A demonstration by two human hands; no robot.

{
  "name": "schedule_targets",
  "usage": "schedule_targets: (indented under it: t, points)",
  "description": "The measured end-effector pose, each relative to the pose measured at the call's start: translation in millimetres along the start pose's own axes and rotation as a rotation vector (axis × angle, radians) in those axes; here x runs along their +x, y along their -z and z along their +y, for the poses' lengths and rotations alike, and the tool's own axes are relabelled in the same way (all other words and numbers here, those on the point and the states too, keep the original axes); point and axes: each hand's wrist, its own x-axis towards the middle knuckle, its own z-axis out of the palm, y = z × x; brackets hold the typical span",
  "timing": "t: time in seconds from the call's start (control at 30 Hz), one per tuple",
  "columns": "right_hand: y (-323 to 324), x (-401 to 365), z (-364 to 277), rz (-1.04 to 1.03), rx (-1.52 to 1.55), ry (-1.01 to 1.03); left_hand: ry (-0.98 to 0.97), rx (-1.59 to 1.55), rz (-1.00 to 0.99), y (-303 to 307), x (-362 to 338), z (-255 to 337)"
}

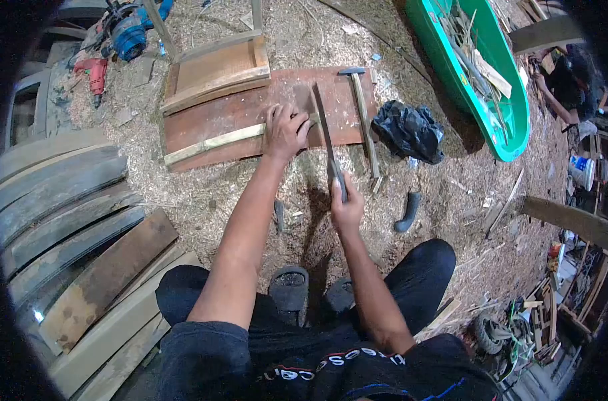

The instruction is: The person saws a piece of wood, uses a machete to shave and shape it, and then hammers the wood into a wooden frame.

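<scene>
A pale wooden strip [214,145] lies across a reddish-brown board [244,107] on the ground. My left hand [288,132] is closed over the strip near its right end, pressing it on the board. In my right hand [346,207] is the handle of a saw, fingers wrapped round it. The saw's long thin blade [323,123] points away from me, just right of my left hand, beside the strip's right end. Whether the blade touches the strip I cannot tell. A hammer [362,113] with a wooden handle lies right of the saw.
A wooden frame [217,70] stands on the board's upper left. Right of the hammer are a black plastic bag [409,130] and a green tub [474,80] of scraps. Planks [110,274] lie left, a red drill [94,77] upper left. Another person's arm [553,100] shows far right.
</scene>
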Motion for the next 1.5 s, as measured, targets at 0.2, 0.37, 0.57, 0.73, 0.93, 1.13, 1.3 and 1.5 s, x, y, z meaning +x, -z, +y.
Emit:
schedule_targets:
  t: [0.2, 0.37, 0.57, 0.73, 0.93, 1.13, 1.3, 1.5]
  points:
    - [-11, 7, -20, 0.042, -0.168, 0.007, -0.004, 0.057, -0.006, 5, 3, -10]
    - [-15, 36, -43, 0.016, -0.262, -0.052, -0.022, 0.042, 0.015, 5, 7, -11]
    - [-8, -3, -2, 0.056, -0.129, -0.007, -0.005, 0.075, 0.010, 8, 10, -11]
    - [-16, 27, -21, -0.004, -0.183, -0.044, -0.003, 0.037, -0.019, 8, -2, -7]
    - [-8, 11, -21, 0.046, -0.130, -0.092, -0.007, 0.031, 0.009, 6, 2, -7]
    - [-10, -2, -9, 0.064, -0.111, 0.065, -0.001, 0.061, 0.010, 6, 9, -5]
    - [-18, 42, -32, -0.022, -0.164, -0.056, -0.002, 0.072, 0.013, 7, 5, -8]
    - [-2, -1, -15, 0.046, -0.129, 0.044, -0.012, 0.065, -0.015, 6, 10, -13]
